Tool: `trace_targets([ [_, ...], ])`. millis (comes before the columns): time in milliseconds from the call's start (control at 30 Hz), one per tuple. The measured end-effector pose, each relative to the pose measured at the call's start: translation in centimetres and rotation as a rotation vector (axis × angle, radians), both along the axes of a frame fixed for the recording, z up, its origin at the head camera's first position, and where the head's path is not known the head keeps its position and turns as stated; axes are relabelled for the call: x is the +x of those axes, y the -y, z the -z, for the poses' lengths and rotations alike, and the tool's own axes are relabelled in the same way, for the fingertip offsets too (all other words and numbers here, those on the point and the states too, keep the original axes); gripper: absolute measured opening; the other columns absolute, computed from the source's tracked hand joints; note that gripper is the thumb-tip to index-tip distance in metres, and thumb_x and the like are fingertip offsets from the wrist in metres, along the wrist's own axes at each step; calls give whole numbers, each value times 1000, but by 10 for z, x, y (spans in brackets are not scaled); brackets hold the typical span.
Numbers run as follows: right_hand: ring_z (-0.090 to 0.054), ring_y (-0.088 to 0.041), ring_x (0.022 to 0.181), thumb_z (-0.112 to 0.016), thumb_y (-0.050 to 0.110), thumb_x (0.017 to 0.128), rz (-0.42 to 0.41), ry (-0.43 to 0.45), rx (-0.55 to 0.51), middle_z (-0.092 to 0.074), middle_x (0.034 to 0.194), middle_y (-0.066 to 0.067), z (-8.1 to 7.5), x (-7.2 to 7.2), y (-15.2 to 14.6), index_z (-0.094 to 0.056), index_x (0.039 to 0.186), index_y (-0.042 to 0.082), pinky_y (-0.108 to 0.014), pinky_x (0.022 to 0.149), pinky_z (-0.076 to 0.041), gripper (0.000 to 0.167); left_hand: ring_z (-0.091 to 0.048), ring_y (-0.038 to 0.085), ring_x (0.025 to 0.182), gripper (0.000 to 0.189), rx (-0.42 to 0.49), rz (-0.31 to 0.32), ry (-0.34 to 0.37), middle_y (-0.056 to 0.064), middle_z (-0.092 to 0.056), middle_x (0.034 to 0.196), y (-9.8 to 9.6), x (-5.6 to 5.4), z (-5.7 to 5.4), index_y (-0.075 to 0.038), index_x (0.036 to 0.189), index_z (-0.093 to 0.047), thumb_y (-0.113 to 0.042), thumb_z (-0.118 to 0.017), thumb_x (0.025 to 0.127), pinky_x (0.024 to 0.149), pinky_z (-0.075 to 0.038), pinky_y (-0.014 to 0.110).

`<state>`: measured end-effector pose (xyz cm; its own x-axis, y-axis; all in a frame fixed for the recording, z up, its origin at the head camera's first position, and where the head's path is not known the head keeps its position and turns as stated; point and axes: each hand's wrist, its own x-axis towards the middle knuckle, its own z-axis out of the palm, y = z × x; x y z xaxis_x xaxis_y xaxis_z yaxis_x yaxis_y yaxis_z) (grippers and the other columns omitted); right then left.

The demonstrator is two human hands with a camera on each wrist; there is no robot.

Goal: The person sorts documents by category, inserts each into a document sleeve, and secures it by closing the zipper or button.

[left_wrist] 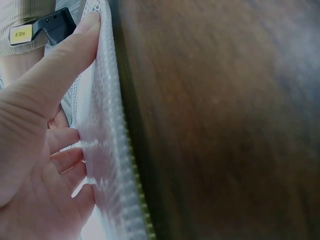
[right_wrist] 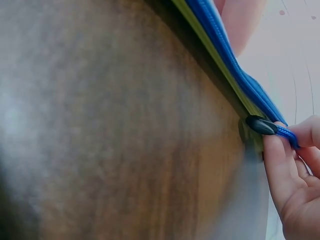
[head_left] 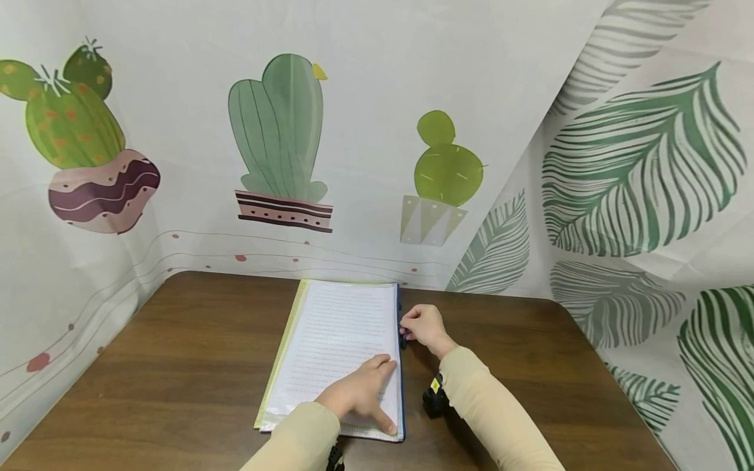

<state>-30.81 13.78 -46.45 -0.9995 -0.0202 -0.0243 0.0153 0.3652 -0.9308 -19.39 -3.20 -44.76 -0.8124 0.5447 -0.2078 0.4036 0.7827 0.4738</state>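
A clear mesh zip pouch (head_left: 341, 327) lies on the table with printed paper showing through it. A blue zipper (right_wrist: 220, 37) runs along its right edge. My left hand (head_left: 360, 389) rests on the pouch's lower right part, fingers spread, its thumb at the near edge. In the left wrist view, that thumb lies along the mesh rim. My right hand (head_left: 427, 327) is at the upper half of the right edge. Between thumb and fingers it pinches a blue cord zipper pull (right_wrist: 286, 133) with a black tip (right_wrist: 261, 125). The zipper's slider is hidden.
A yellow-edged pouch (head_left: 277, 373) lies underneath, showing along the left side. Another dark pull tab (head_left: 400, 306) sits farther up the right edge. The brown wooden table (head_left: 194, 366) meets a cactus-printed cloth (head_left: 365, 163) at its back edge. Black wrist cameras (head_left: 434, 400) are worn on both wrists.
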Motion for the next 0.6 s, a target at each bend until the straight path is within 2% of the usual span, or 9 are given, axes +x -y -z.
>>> trace_targets([
  [267,-62,-15,53,-62,-4,78,26,-14,11,-65,65,-14,-1,-6,1,-62,75,-5,-30,51,-56,3,-29,29,140,116,-15,15,-28,13,-28,152,0,0,-1,-5,145,-32,-47,-88,53,113,-31,38],
  [600,-62,-13,54,-63,-3,80,47,-22,30,-65,67,-12,0,-16,2,-63,77,-4,-30,54,-57,3,-28,29,141,115,-10,3,-8,12,-27,153,0,0,0,-6,146,-32,-47,-88,53,113,-31,39],
])
